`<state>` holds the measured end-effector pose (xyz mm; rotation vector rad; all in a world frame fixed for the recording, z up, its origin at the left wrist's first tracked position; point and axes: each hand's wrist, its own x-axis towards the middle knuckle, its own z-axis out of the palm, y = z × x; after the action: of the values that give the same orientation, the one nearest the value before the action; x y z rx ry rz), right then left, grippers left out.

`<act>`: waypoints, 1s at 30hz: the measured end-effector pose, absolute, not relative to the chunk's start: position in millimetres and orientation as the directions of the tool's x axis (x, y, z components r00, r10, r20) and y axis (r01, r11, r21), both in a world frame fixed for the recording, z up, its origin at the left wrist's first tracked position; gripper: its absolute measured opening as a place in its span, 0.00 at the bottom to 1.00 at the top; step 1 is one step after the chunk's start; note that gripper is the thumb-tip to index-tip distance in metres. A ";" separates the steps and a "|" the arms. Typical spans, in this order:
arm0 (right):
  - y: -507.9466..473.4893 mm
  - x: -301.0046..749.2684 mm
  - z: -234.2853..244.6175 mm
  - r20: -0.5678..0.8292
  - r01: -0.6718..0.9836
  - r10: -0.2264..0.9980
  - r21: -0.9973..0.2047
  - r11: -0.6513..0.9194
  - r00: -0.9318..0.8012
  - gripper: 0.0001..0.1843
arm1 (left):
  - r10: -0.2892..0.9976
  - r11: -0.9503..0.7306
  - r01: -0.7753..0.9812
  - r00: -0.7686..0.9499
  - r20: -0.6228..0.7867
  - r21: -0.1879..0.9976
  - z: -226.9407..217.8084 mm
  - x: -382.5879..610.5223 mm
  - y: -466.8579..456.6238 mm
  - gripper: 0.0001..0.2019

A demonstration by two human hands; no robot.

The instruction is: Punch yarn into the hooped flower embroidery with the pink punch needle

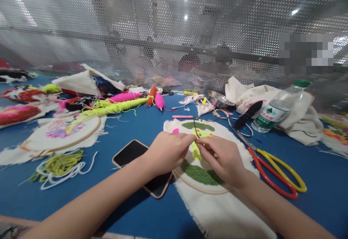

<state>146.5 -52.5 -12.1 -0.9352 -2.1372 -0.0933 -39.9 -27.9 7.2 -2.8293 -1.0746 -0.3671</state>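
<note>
My left hand [172, 150] and my right hand [224, 155] meet fingertip to fingertip above an embroidery hoop [202, 188] with white cloth stretched in it. Both are closed in a pinch on a black yarn [194, 124], which loops up from between them. Whether a small tool is also in the fingers is hidden. On the cloth are dark green tufted patches [198, 173], yellow-green stitching and a pink spot [175, 131]. A phone [160, 184] lies partly under my left wrist. The black yarn bundle [248, 115] rests behind the hoop to the right.
Scissors [280, 175] with red and yellow handles lie right of the hoop, by a water bottle [274, 112]. A second hoop [95, 126] and tangled yarn [63, 164] lie left. Yarn bundles [116, 107], a pink stick [182, 117] and a metal bowl [219, 97] sit before a perforated metal screen [163, 25].
</note>
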 end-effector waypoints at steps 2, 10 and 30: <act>-51.0 148.0 -11.5 0.693 0.674 0.616 -0.254 0.694 -0.373 0.07 | 0.642 -0.750 0.661 0.726 0.246 0.009 7.6 -40.1 -27.4 0.13; -47.2 151.8 -13.0 0.689 0.732 0.657 -0.273 0.625 -0.304 0.06 | 0.674 -0.720 0.694 0.691 0.261 0.021 7.8 -40.3 -25.7 0.11; -47.8 146.9 -18.7 0.679 0.621 0.589 -0.245 0.745 -0.438 0.06 | 0.636 -0.736 0.676 0.713 0.296 -0.048 1.4 -39.7 -25.5 0.12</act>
<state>146.9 -47.8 -18.7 -0.9056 -2.1525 -0.0515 -39.7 -25.5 1.4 -2.7646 -1.0652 -0.3924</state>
